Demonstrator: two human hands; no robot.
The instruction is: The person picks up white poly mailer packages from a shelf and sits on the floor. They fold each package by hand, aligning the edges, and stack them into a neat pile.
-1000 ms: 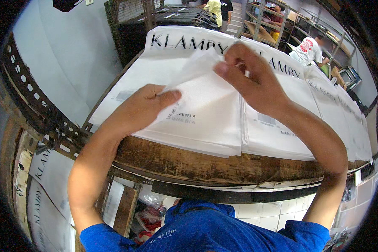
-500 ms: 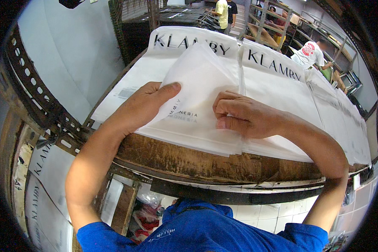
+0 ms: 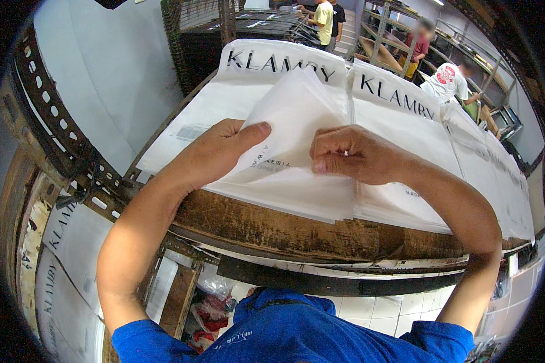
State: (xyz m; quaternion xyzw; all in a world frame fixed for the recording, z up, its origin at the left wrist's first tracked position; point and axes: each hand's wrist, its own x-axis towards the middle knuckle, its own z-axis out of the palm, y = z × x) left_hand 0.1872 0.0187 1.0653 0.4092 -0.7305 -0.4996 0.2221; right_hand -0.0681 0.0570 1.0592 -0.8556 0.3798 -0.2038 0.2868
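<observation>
A pile of frosted white plastic bags [image 3: 191, 130] with black lettering lies in front of me on a worn wooden table [image 3: 272, 224]. My left hand [image 3: 221, 151] grips several folded-back bags [image 3: 293, 112], its thumb on top; their folded corner points away from me. Close to the right edge of this pile is my right hand [image 3: 363, 156], fingers curled with thumb and forefinger pinched together. It seems to pinch a bag's edge, but I cannot make this out surely. A second pile of bags [image 3: 399, 133] lies alongside on the right.
More bag piles [image 3: 490, 160] continue along the table to the right. A perforated metal post [image 3: 45, 115] stands at the left, above lower stacked bags [image 3: 60, 290]. Dark racks [image 3: 248, 27] stand behind. Several people are farther back, one in a white shirt [image 3: 447, 81] near shelving.
Both hands have shifted slightly, the left one rightward with the folded bags. My right hand has risen a little and its fingers have drawn closer together. A person in red has appeared by the shelves.
</observation>
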